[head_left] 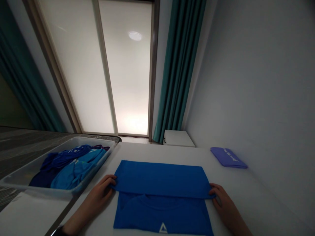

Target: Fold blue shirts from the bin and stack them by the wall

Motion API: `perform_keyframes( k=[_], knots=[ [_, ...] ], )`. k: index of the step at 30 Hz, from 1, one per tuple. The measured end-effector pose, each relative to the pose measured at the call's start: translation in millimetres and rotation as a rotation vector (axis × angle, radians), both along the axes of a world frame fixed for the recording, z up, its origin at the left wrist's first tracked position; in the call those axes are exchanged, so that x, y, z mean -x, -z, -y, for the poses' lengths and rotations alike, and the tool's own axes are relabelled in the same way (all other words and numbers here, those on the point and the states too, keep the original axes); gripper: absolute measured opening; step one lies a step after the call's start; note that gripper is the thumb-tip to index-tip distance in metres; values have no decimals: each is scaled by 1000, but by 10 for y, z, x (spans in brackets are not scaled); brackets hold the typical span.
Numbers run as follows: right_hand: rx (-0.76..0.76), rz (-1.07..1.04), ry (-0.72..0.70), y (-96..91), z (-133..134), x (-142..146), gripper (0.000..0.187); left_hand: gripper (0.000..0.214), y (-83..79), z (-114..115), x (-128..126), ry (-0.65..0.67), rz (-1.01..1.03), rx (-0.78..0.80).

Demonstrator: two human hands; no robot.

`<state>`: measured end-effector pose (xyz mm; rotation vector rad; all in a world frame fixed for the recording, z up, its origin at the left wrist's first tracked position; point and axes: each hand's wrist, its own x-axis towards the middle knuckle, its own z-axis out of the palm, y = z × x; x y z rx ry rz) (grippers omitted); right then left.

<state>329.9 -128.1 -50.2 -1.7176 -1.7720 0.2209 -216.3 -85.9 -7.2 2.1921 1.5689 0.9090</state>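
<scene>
A blue T-shirt (161, 178) lies on the white table (157, 150), its far part folded over toward me. Below the fold its neckline and a small white triangular logo show. At the left end of the folded edge, my left hand (105, 186) pinches the fabric between thumb and fingers. The opposite end of that edge is pinched by my right hand (219, 195). Both hands rest low, close to the tabletop. A dark band shows at my left wrist.
To the left stands a translucent plastic bin (81, 141) with crumpled blue and navy clothes (76, 165) inside. A folded purple cloth item (228, 157) with white lettering lies by the right wall. Beyond the table are a white cabinet (178, 138), teal curtains (182, 65) and frosted doors.
</scene>
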Motion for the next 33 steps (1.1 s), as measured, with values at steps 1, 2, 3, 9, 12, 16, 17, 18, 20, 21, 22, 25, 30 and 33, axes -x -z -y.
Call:
perform_keyframes(
  k=[1,2,3,9,12,16,17,18,20,21,22,25,30,33],
  knots=[
    [-2,-2,-3,2,3,5,17,14,14,-3,9,-1,3,0],
    [-3,-4,-4,3,7,9,18,15,25,-5,20,2,9,0],
    [-1,-6,-5,2,10,10,20,18,30,-6,30,11,20,-1],
    [15,-54,-9,-24,-13,-31,24,33,-73,-29,56,-64,184,-24],
    [39,-118,40,-53,-112,-60,27,42,-135,-140,13,-166,236,67],
    [98,-105,135,-69,-411,-98,42,49,-185,-460,-74,-178,196,146],
    [112,-72,156,-70,-510,-108,44,46,-194,-558,-93,-184,168,158],
    [128,-33,177,-71,-612,-118,46,43,-202,-656,-109,-195,133,171],
    [152,22,203,-81,-813,-132,44,36,-207,-840,-131,-236,16,172],
    [168,35,203,-90,-904,-135,41,34,-205,-919,-138,-257,-18,184],
    [192,41,199,-102,-985,-133,37,34,-199,-987,-144,-279,-41,190],
    [289,75,216,-135,-1147,-108,30,38,-169,-1106,-159,-317,-105,211],
    [323,208,253,-96,-1167,-56,34,37,-103,-1084,-201,-350,-164,181],
    [302,298,268,-58,-1127,-37,34,31,-62,-1050,-209,-347,-162,151]
  ],
)
